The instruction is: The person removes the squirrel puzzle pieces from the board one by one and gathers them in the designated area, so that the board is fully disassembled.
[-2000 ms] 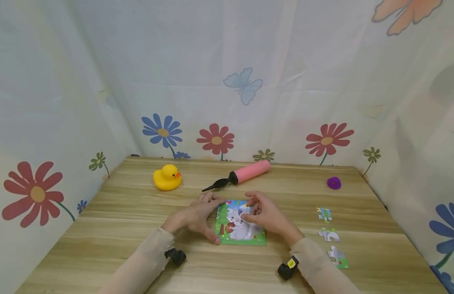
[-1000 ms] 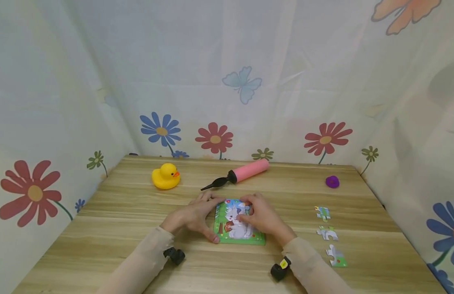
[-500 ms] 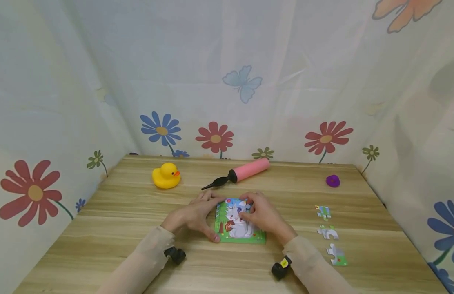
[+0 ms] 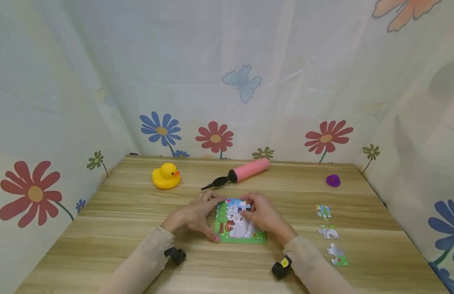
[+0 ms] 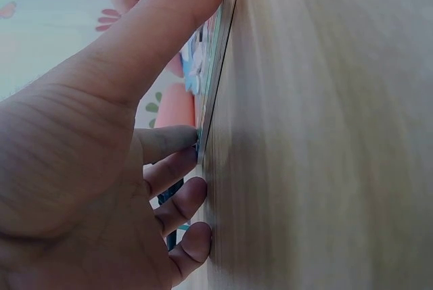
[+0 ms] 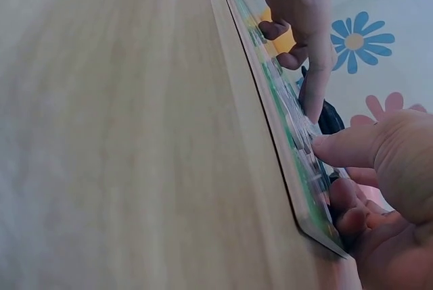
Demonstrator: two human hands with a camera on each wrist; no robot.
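A tray jigsaw puzzle with a white cartoon animal on a green and blue scene lies mid-table. My left hand holds its left side, thumb at the near corner and index finger at the far one. In the left wrist view, the thumb and two fingers touch the puzzle's edge; the other fingers rest on the wood. My right hand pinches a puzzle piece between thumb and index finger at the picture's upper right. The right hand hides part of that side, so I cannot tell whether the piece sits flat.
Three loose puzzle pieces stand in a column at the right. Behind are a yellow rubber duck, a pink and black hand pump and a small purple object. A flowered curtain surrounds the table.
Two seconds ago my right hand was slightly farther right; it has shifted left over the puzzle and then stayed nearly still, with tiny finger movements. My left hand has kept its place.
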